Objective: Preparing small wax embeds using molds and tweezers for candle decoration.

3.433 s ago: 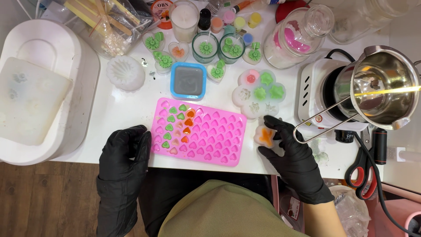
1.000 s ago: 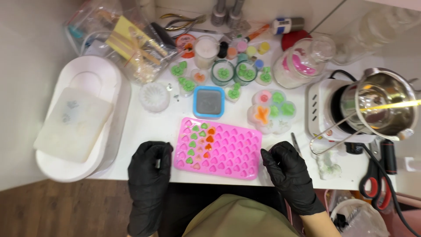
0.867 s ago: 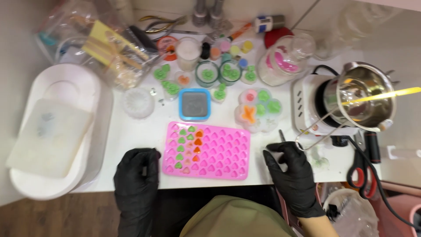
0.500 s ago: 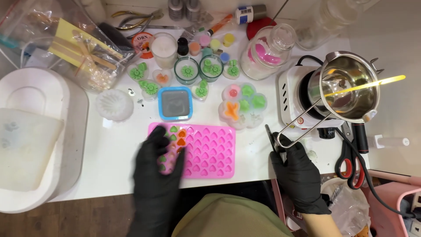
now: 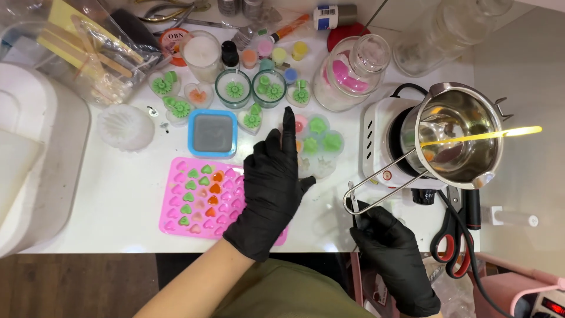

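Both hands wear black gloves. The left hand (image 5: pixel 272 187) reaches forward from a bare forearm that comes up from the lower middle of the view, crossing toward the right; its palm faces down, the fingers lie close together and stretched out flat, the index fingertip points farthest away from the body and the thumb sticks out to the side. The right hand (image 5: pixel 385 247) sits lower and nearer the body at the table's front edge, knuckles up, its fingers curled in and pinched around a thin dark metal tool whose tip pokes up above the fist.
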